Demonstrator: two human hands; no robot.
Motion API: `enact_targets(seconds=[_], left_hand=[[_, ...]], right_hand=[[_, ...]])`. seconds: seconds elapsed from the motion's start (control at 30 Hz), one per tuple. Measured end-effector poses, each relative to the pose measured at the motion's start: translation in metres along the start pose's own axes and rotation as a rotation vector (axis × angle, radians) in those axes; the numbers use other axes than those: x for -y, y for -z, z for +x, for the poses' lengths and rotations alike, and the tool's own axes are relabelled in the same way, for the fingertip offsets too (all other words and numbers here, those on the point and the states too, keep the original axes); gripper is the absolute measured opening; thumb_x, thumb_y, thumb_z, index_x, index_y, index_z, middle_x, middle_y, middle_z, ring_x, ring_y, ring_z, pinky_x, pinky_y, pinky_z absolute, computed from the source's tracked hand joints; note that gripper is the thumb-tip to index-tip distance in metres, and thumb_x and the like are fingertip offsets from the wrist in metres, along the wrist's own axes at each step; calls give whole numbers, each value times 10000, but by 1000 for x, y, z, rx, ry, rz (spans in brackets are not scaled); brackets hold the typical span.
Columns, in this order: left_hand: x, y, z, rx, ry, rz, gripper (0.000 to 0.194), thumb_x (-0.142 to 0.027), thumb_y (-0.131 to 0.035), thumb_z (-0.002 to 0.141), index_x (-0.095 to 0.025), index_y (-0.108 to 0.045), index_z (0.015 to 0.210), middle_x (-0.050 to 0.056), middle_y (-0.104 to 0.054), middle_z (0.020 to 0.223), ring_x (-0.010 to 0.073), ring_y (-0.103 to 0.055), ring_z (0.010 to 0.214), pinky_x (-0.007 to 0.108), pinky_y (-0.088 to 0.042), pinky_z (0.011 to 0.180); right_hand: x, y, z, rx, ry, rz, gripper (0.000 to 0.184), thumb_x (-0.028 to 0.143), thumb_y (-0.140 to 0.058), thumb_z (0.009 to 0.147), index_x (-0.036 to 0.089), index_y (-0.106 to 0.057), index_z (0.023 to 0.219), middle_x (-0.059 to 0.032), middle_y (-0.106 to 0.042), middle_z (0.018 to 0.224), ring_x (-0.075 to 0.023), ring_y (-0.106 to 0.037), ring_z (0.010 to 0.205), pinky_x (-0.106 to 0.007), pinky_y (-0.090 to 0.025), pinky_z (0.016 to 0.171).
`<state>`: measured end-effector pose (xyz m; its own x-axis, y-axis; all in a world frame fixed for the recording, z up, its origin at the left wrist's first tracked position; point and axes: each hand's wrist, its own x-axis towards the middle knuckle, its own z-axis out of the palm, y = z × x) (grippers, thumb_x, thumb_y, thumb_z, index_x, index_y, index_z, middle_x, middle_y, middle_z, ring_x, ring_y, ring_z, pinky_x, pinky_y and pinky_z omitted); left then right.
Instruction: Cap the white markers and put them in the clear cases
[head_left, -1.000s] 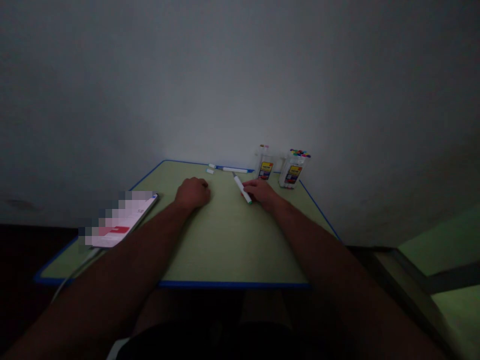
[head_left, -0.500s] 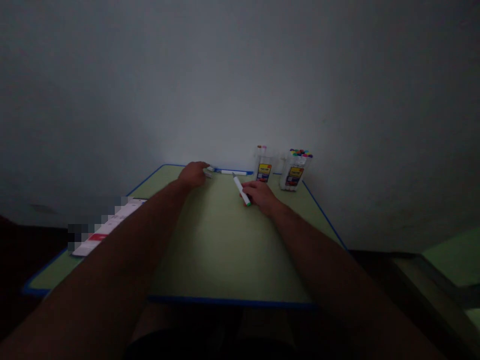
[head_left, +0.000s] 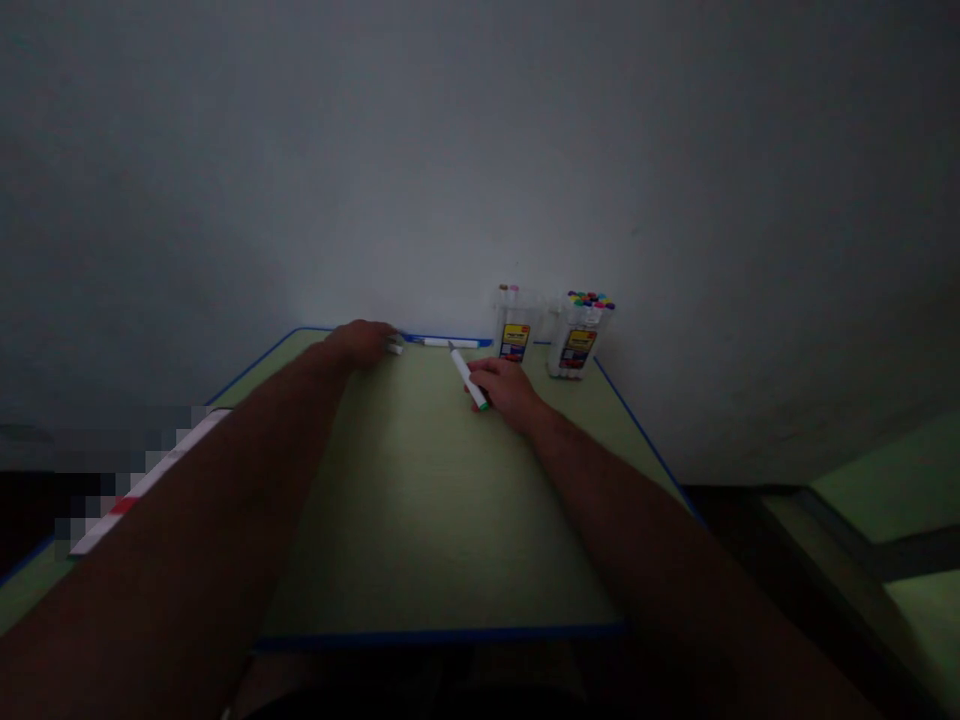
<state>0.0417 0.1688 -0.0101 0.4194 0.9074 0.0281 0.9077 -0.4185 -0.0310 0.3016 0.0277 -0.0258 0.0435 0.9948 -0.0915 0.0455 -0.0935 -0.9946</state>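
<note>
My right hand (head_left: 504, 387) is closed around a white marker (head_left: 466, 374) with a green end toward me and a greyish tip pointing away, held tilted above the table. At the far left of the table, my left hand (head_left: 366, 343) has its fingers closed by small white pieces (head_left: 394, 346); dim light and blur hide what these are. Between the hands, by the far edge, lies another white marker (head_left: 450, 343) with blue at its end. Beyond my right hand a clear marker case (head_left: 514, 335) holds a couple of markers, brown and pink on top.
A second clear case (head_left: 576, 345), packed with several colourful markers, stands to the right. The green table (head_left: 442, 520) has a blue edge and meets a grey wall (head_left: 420, 170). A flat white-and-red item (head_left: 161, 480) lies at the left, partly behind my left forearm.
The view has turned slightly, so the table and cases sit further left in the picture. My left hand stays at the far edge by the white pieces; my right hand keeps the marker.
</note>
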Motion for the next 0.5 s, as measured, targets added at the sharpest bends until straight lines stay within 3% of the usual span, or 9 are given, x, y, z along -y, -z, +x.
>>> enact_targets(seconds=[0.17,0.33,0.5], left_hand=[[4,3,-11,-13,220,58,484,-221,-617,846,-181,-673,1325,176,-705,1281,343,-662,1173,381,-505,970],[4,-1,-23,-34,272,28,382,-226,-606,834,-152,-746,1181,187,-720,1250,346,-674,1140,395,-517,970],[-12,1,-40,-68,307,-88,352,-218,-635,750,-190,-797,1061,147,-771,1154,324,-695,1107,354,-530,944]], right_hand=[[1,0,1,8,18,-27,154,60,-604,852,155,-703,923,5,-679,689,-109,-564,506,-235,-504,481],[-5,1,7,4,38,-21,167,74,-608,839,159,-714,935,3,-692,710,-108,-572,526,-228,-517,491],[-9,2,9,-2,54,-22,150,94,-614,837,147,-705,943,12,-673,689,-111,-583,539,-224,-521,490]])
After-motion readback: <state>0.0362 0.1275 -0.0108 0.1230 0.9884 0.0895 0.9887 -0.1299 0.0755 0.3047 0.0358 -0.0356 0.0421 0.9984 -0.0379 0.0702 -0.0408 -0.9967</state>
